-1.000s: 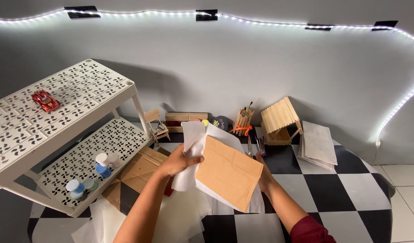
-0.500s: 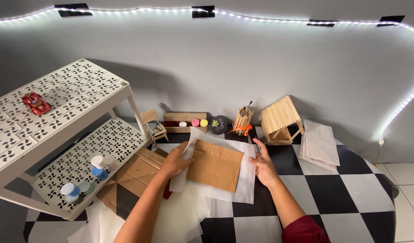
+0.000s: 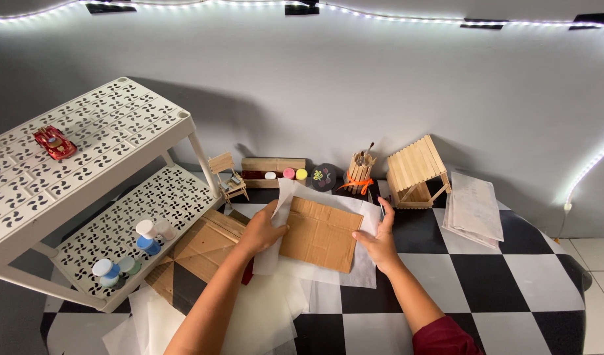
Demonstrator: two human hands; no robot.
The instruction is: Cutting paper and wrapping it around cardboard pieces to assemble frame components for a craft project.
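Beside the stick house (image 3: 417, 172), the cardboard sheet (image 3: 322, 233) was best pressed flat by both spread hands, left hand (image 3: 262, 230) and right hand (image 3: 379, 242).

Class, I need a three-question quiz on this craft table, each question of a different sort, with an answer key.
1. True or false: the left hand lifts the cardboard piece clear of the table.
2. The red toy car sits on which shelf of the white rack: A upper, B lower?
3. What stands right of the stick pencil holder?

Key: 1 false, both hands press it flat. 2 A. 3 The stick house.
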